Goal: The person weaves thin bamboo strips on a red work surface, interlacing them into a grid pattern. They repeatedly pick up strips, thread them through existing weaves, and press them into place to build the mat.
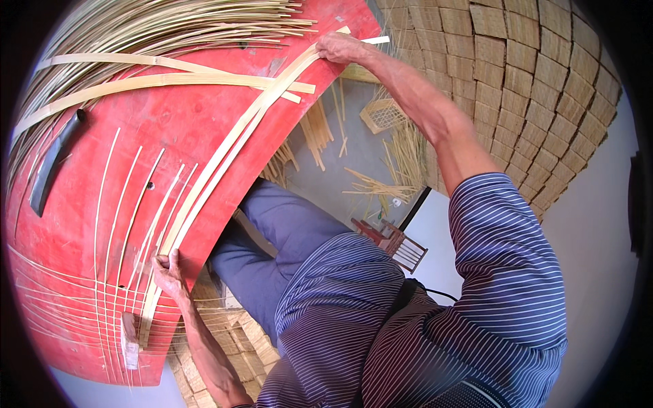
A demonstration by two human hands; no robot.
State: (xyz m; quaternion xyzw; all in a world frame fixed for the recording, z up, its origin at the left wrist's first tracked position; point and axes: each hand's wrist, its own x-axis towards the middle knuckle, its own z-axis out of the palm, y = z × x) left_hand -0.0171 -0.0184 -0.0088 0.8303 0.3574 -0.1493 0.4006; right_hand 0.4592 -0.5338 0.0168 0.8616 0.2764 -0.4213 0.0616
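My right hand grips the upper end of long pale bamboo strips near the red board's top right. My left hand pinches the same strips at their lower part, near the board's edge. The strips run diagonally between both hands. Beside my left hand, thin splints cross in an open grid on the red board, with a pale block resting on them. Two wider strips lie crosswise under the held ones toward the top.
A bundle of thin splints covers the board's top left, above a black curved bar. Loose offcuts and a small mesh piece lie on the grey floor. Stacked woven blocks fill the right, near a small wooden stool.
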